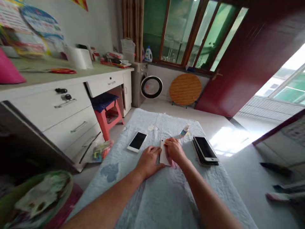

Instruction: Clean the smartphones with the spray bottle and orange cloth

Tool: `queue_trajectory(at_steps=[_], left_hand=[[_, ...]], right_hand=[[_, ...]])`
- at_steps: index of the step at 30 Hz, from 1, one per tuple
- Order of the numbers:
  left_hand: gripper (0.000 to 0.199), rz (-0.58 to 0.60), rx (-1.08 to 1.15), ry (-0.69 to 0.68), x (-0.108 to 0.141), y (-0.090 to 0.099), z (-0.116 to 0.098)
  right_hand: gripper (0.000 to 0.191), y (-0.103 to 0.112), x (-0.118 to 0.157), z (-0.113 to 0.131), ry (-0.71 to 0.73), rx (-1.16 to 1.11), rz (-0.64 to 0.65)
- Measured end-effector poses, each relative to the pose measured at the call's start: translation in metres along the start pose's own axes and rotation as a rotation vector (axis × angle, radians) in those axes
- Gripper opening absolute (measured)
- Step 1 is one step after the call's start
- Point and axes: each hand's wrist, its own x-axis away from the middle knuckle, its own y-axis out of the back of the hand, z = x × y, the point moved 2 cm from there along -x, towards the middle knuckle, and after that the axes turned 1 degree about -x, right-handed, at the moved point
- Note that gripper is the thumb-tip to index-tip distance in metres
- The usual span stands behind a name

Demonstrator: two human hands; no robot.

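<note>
A pale pinkish phone (164, 156) lies on the cloth-covered table, a small dark spot at its top corner, so its back seems to face up. My left hand (149, 160) grips it along the left side, thumb at the near edge. Over its right side, my right hand (175, 149) is closed on a small orange piece (166, 143), pressed against the phone's upper part; its exact kind is hidden by the fingers. To the left lies a white phone (137, 142) with a dark screen. A small bottle (184, 130) stands beyond my right hand.
A stack of phones (205, 149) lies at the table's right. Left of the table are a white drawer cabinet (69, 114), a red stool (108, 116) and a filled basket (69, 190). Behind stand a washing machine (138, 86) with its door open and a round wooden tabletop (185, 89).
</note>
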Motion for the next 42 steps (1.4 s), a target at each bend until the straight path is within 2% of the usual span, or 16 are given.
queue_trajectory(at_steps=[6,9,17,23,29,34,38,42], left_hand=[[0.065,-0.015,0.03,-0.005,0.001,-0.004,0.004],[0.067,-0.025,0.041,-0.004,0.0,-0.004,0.004],[0.068,-0.019,0.06,0.02,0.001,-0.007,0.009],[0.068,-0.012,0.065,0.02,0.0,-0.009,0.011],[0.066,-0.037,0.004,0.033,0.0,-0.01,0.01],[0.062,-0.076,-0.033,0.049,-0.001,-0.012,0.012],[0.057,-0.08,-0.033,0.05,-0.001,-0.011,0.01],[0.058,-0.08,-0.014,0.065,-0.002,-0.008,0.008]], right_hand=[[0.022,0.001,0.02,0.02,0.148,-0.058,0.005],[0.023,0.002,0.024,0.02,0.15,-0.087,-0.023],[0.026,-0.003,0.025,-0.009,-0.033,-0.117,-0.125],[0.027,0.007,0.036,-0.016,-0.105,-0.143,-0.157],[0.025,0.02,0.044,-0.024,-0.239,0.031,-0.176],[0.023,0.018,0.047,-0.033,-0.338,0.145,-0.132],[0.021,0.019,0.049,-0.031,-0.389,0.209,-0.098],[0.021,0.031,0.051,-0.012,-0.391,0.264,-0.195]])
